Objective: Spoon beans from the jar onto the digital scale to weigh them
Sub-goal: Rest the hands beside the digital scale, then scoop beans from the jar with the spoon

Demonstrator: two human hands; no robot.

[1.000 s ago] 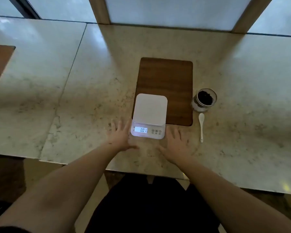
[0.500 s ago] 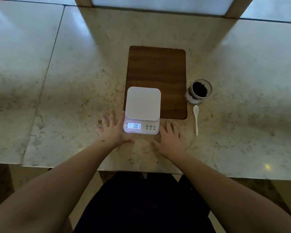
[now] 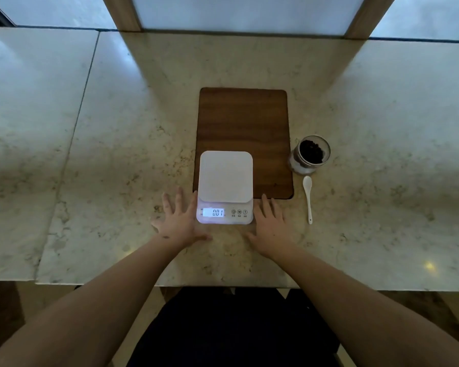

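Head view: both hands lie flat, fingers spread, empty on the desk [image 3: 117,154], left hand [image 3: 179,221] and right hand [image 3: 270,226] flanking the scale [image 3: 225,178]

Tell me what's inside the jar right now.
Dark beans fill the open jar. Its lower part looks pale through the glass; what lies beneath the beans is covered.

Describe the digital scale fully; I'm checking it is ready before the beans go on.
The digital scale is white, looks plastic, with a bare square rounded-corner platform. Its lit display reads 0.01, three round buttons beside it. It sits flat, back part on the wooden board, front on the marble counter. The left hand and right hand lie flat beside it.
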